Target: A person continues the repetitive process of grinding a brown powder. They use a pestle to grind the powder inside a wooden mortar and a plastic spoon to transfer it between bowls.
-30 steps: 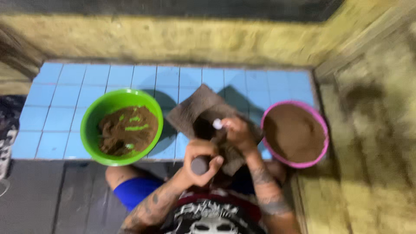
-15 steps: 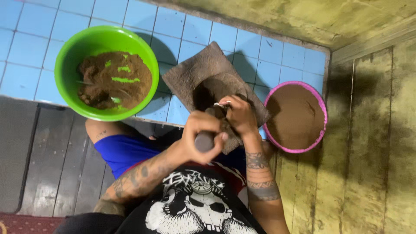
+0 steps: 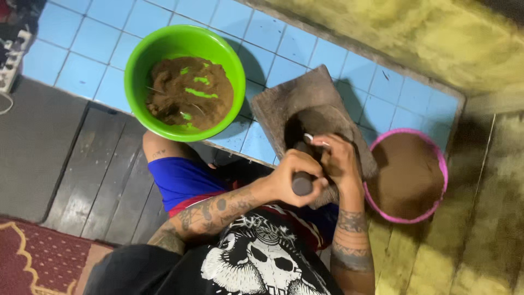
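Hands on grinding slab (image 3: pixel 295 104): left hand (image 3: pixel 292 175) gripping stone roller (image 3: pixel 302 183); right hand (image 3: pixel 339 161) closed on its far end.

One head-worn camera looks steeply down from close above the person's lap. It takes in both hands on the grinding stone (image 3: pixel 305 104), the blue tiled floor (image 3: pixel 82 49) ahead and the two bowls either side.

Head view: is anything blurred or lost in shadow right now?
Head view: green bowl and blue tiles sharp and well lit; yellow wall top right smeared; both hands cast dark shadow on the stone slab, hiding what lies under them.
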